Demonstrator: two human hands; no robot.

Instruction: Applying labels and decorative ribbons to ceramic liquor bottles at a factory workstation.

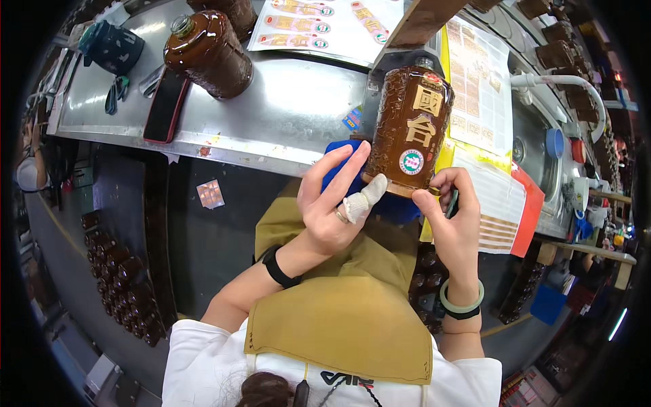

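Observation:
A brown glass bottle (pixel 415 115) with raised gold characters and a round green-and-white sticker lies tilted before me, its neck pointing away. My left hand (pixel 336 193) is at its lower left corner with fingers stretched and apart. The thumb, in a white finger cot (pixel 369 191), presses on a copper-coloured strip (pixel 397 188) along the base. Beneath those fingers is a blue cloth (pixel 337 163). My right hand (pixel 456 217) pinches at the lower right corner, around a small golden bit. Something dark green shows behind its fingers; I cannot make out its kind.
Left on the metal bench (pixel 291 95) are another brown bottle (pixel 210 57), a phone (pixel 167 105) and a dark container (pixel 112 47). Sticker sheets (pixel 296 24) lie at the back; more printed sheets (pixel 478 88) are at right. Many bottles (pixel 122 281) stand on the floor at left.

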